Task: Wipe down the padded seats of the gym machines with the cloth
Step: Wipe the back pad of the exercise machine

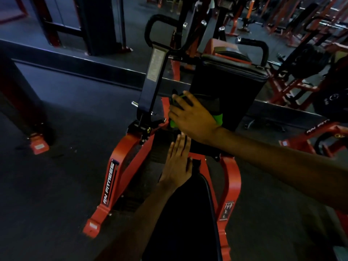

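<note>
Nearest, below the upright pad [227,85], the long seat pad [188,213] is touched at its far end by the left hand [177,166], fingers straight and nothing held. Against the upright pad's lower face the green cloth [218,118] is pressed flat by the right hand [192,115], fingers spread over it, so wiping of this pad is judged to be in hand. Next, strokes up that face toward its top edge, beneath the black handle [265,51], are probably called for.

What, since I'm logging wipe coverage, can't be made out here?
Head view only:
1. Most of the green cloth is hidden under the right hand.
2. The black padded seat is cut off at its near end by the bottom edge.
3. The pale label on the black upright bar is too blurred to read.
</note>
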Demonstrator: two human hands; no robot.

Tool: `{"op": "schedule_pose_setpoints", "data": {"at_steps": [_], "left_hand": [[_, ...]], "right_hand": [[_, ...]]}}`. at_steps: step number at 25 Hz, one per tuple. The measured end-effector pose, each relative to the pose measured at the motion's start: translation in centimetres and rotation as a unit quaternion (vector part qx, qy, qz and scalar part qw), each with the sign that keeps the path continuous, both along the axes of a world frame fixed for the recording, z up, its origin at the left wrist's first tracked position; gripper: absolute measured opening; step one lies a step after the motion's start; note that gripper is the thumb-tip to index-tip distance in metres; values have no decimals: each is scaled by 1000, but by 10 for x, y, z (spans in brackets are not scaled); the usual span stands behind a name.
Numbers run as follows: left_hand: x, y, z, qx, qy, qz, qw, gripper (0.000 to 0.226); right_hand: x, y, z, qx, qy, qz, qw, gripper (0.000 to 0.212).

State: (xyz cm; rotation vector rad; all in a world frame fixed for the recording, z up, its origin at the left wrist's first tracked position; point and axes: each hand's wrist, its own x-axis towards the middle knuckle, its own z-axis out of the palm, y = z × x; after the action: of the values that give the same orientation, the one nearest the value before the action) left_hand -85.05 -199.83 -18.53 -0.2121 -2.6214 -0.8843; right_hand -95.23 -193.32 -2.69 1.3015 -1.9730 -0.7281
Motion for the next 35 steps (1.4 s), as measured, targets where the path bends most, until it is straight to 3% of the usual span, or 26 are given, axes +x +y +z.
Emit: {"op": "schedule_pose_setpoints", "data": {"at_steps": [2, 7, 10, 13, 16, 18, 20, 24, 27, 30, 33, 35], "left_hand": [[0, 2, -4, -11, 18, 13, 1000, 73], [7, 22, -4, -31, -7, 15, 999, 75], [7, 21, -3, -60, -8, 29, 998, 77], [3, 13, -4, -87, -3, 25, 996, 77], [3, 11, -13, -87, -4, 19, 996, 76], [2, 10, -16, -85, 7, 19, 996, 76], [6, 8, -21, -72, 11, 17, 997, 76], [5, 7, -30, -85, 17, 22, 996, 73], [4, 8, -32, -89, 8, 26, 996, 77], [3, 7, -37, -82, -2, 16, 997, 75], [3, 3, -33, -87, 4, 14, 996, 75], [6, 4, -30, -89, 12, 23, 996, 75]], "right_hand": [[0, -14, -7, 51, -24, -1, 998, 26], [-9, -3, 37, 23, -1, 49, 999, 15], [-13, -8, 51, 58, 24, -6, 998, 23], [1, -35, 28, 140, 19, -38, 989, 11], [12, -51, 4, 258, -61, -96, 960, 34], [10, -52, 9, 248, -120, -139, 951, 65], [8, -51, 28, 229, -137, -121, 956, 76], [1, -33, 44, 260, -85, -79, 959, 62], [11, -43, 19, 309, -43, -87, 946, 39], [20, -53, -6, 316, -125, -65, 938, 23], [17, -52, -6, 256, -189, -107, 942, 29], [12, -47, 11, 225, -181, -107, 951, 31]]}}
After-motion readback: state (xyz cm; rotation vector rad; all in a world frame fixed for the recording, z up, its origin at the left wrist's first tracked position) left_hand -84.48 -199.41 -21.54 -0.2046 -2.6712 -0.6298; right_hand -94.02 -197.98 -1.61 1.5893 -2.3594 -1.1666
